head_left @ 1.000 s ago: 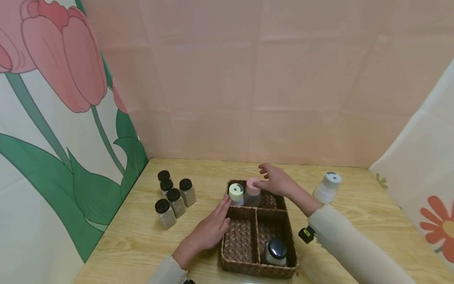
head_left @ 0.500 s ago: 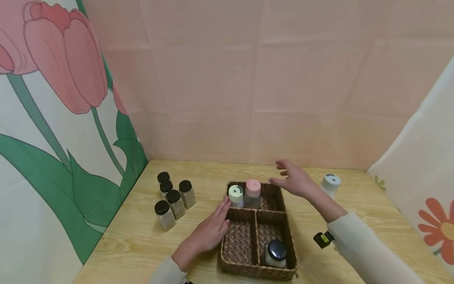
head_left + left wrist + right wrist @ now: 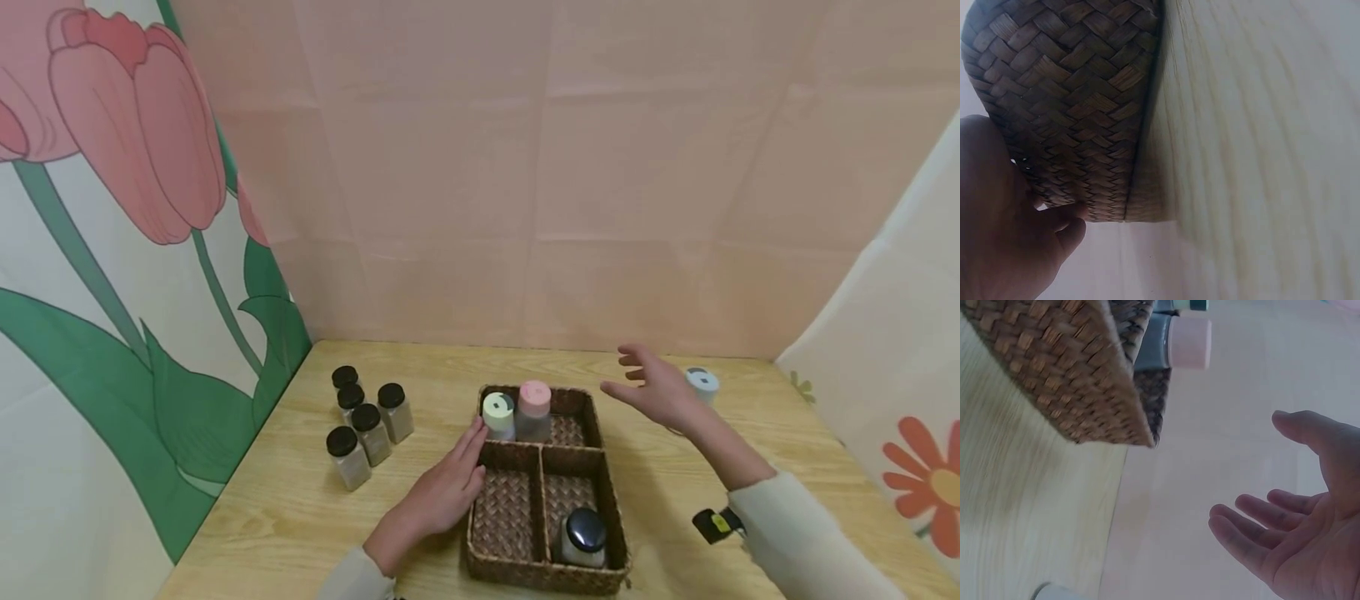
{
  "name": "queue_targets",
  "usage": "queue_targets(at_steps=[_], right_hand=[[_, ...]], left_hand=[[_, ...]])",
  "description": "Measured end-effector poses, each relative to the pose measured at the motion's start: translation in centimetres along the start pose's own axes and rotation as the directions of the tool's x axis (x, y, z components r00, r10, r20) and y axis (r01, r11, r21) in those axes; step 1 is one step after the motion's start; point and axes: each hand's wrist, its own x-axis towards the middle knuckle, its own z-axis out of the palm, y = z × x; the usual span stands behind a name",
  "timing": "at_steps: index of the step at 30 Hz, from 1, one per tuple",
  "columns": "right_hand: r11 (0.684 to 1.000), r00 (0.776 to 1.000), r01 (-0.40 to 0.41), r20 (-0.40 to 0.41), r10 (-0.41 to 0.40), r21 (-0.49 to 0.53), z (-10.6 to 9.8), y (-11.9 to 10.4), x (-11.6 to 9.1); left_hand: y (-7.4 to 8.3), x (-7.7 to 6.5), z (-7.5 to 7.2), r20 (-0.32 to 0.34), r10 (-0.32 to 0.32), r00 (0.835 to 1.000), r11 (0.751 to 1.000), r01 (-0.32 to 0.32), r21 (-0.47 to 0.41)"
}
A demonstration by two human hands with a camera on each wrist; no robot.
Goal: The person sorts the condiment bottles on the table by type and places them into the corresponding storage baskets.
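Observation:
A brown woven basket with three compartments stands on the table. Along its left side rests my left hand, fingers extended against the wall; the left wrist view shows the fingers at the weave. In the back compartment stand a bottle with a yellow-green cap and one with a pink cap. A black-lidded jar is in the front right compartment. My right hand hovers right of the basket, fingers spread and holding nothing. Just behind it a bottle with a pale blue cap is partly hidden.
Several black-lidded jars stand in a group left of the basket. A pink cloth backdrop hangs behind the table's far edge. Flower-printed cloth closes off the left side, and more hangs at the right.
My right hand has moved right, away from the pink-capped bottle and towards the pale-blue-capped one. The left hand has stayed against the basket.

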Motion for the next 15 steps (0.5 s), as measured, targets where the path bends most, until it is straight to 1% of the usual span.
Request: queue_targets(at_steps=[8, 15], right_hand=[[1.0, 1.0, 0.004, -0.012, -0.005, -0.013, -0.8, 1.8, -1.5], [1.0, 0.999, -0.022, -0.028, 0.021, -0.004, -1.3, 3.1, -2.6]], left_hand=[[-0.1, 0.0, 0.0, -0.001, -0.005, 1.0, 1.0, 0.005, -0.003], [0.0, 0.1, 0.1, -0.003, -0.004, 1.0, 1.0, 0.004, -0.01]])
